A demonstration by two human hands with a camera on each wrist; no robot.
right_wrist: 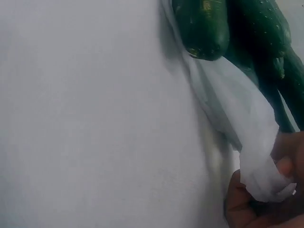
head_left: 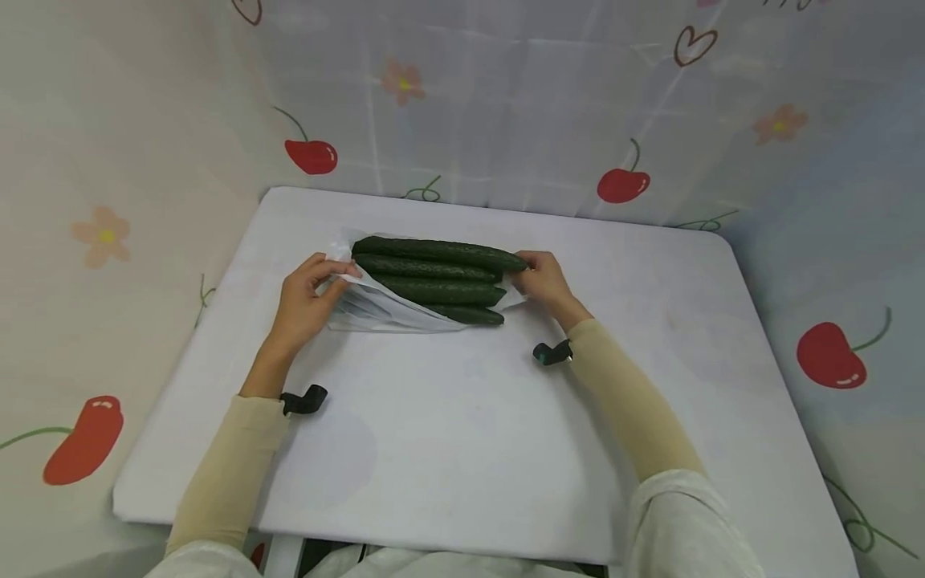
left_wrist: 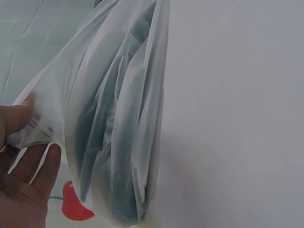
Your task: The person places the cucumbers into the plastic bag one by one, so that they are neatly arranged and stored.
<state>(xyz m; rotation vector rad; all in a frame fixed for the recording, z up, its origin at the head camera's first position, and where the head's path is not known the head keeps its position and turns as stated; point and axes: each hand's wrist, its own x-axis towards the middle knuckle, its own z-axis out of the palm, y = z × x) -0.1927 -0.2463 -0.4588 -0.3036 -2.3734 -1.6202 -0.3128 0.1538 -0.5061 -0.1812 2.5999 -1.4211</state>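
Note:
Several dark green cucumbers (head_left: 438,288) lie side by side, partly wrapped in a thin translucent white plastic bag (head_left: 393,313). At their left ends, my left hand (head_left: 302,301) pinches the bag's edge between thumb and fingers; the left wrist view shows the plastic (left_wrist: 107,104) stretched taut from that hand (left_wrist: 28,175). By the right end of the farthest cucumber is my right hand (head_left: 545,281). In the right wrist view its curled fingers (right_wrist: 240,202) grip a bunched corner of the bag (right_wrist: 259,175), beside the cucumber tips (right_wrist: 204,35).
A white-covered table (head_left: 462,449) carries everything. Behind it and at both sides hang pale curtains with printed cherries (head_left: 312,157), flowers and hearts. Small black wrist devices (head_left: 305,400) sit at both sleeve cuffs.

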